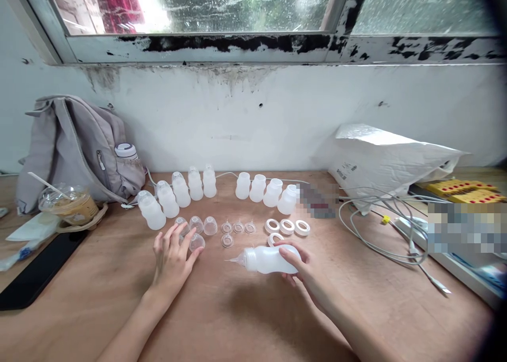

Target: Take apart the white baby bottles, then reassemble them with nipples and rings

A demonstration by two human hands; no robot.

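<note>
My right hand [296, 262] is wrapped round a translucent white feeding bottle [269, 259], held tilted sideways above the table. A clear nipple with a thin pointed tip [238, 258] is on its neck, pointing left. My left hand [174, 254] rests over several clear dome caps [209, 226], fingers spread, thumb and forefinger beside the nearest cap [197, 242]. Between the hands lie several loose clear nipples [238, 226]. Several white collar rings [287, 227] lie just beyond the held bottle, one of them partly hidden by my right hand.
Capped bottles [181, 190] stand in a curved row at back left; uncapped bottles [272, 193] stand at back right. Leftward are an iced drink [73, 206], a black phone [41, 269] and a backpack [75, 145]. Rightward lie coiled cables [380, 240] and a white mailer bag [388, 161].
</note>
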